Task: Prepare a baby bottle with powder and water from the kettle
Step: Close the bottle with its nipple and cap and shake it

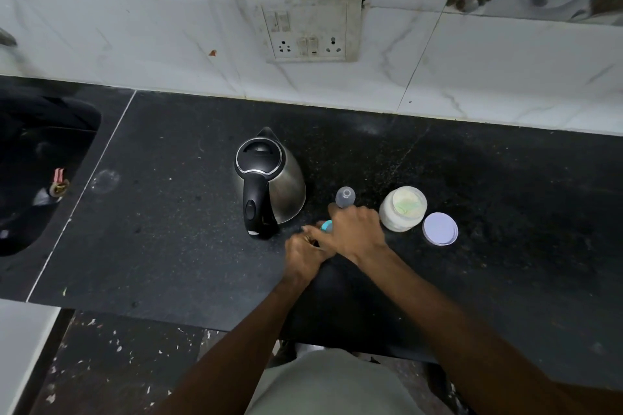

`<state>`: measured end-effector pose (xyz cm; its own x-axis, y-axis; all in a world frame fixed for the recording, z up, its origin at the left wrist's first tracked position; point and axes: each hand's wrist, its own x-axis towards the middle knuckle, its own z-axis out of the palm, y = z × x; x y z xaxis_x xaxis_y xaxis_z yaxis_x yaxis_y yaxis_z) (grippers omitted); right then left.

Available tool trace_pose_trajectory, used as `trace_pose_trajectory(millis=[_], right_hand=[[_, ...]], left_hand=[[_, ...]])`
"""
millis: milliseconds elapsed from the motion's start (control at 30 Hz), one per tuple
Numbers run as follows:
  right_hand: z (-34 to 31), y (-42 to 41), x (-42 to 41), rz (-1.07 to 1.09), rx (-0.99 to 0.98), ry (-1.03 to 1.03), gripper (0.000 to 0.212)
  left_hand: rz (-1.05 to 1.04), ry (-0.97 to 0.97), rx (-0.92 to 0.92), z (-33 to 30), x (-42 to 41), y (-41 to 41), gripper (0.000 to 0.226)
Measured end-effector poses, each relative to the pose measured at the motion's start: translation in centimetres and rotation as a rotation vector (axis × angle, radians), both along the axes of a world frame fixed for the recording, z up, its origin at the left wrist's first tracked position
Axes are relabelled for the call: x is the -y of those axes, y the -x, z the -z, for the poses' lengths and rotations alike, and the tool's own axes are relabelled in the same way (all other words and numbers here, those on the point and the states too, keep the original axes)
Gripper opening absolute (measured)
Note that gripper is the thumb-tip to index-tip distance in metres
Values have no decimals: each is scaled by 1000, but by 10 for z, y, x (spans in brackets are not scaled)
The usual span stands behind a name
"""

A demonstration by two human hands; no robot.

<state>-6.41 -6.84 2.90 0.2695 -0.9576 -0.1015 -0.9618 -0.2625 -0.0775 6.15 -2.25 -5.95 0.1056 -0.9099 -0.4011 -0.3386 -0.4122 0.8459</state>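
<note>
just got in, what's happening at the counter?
A person works on a baby bottle on the black counter. The right hand grips its top, and the left hand holds it lower down. The kettle stands closed just left. The powder jar stands open on the right, its lid beside it.

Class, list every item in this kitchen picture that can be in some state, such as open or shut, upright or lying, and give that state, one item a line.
kettle: upright, lid shut.
powder jar: upright, open, powder inside.
jar lid: off, flat beside the jar.
baby bottle: cap on, held.
right hand: grips the bottle.
left hand: curled by the bottle; its hold is hidden.
wall sockets: nothing plugged in.
</note>
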Motion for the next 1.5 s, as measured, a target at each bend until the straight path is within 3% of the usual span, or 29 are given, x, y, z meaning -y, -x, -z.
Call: trace_pose_trajectory(millis=[67,133,200,233,267,400,533,633,733,900,1067,1500], right_hand=[[-19,10,10,88,70,-160,86],[-33,21,30,189,258,-289,90],[-28,32,52,217,323,-258,63],[-20,36,61,179,274,-240,44],[-10,38,68,121,202,-266,39],[22,31,74,-16,-4,-378,74],[33,25,70,-69,-74,-300,60],[24,31,70,7,89,-269,53],[-6,37,71,113,335,-225,62],[-62,46,51,91,541,-166,51],[-85,47,11,-15,522,-220,46],[-40,29,-16,-37,392,-284,53]], left_hand=[[15,8,-71,0,-2,1,35],[30,52,-88,1,-3,1,54],[35,61,-63,-1,-3,2,61],[35,62,-60,-2,-3,2,63],[36,64,-60,-3,-3,1,64],[72,51,-43,-9,-4,0,68],[72,38,-36,-12,-2,0,69],[73,33,-43,-15,-1,-1,67],[74,33,-39,-16,-2,1,70],[77,50,-36,-12,-2,1,73],[69,57,-56,-4,-3,-1,67],[81,114,-78,-2,-4,-3,60]])
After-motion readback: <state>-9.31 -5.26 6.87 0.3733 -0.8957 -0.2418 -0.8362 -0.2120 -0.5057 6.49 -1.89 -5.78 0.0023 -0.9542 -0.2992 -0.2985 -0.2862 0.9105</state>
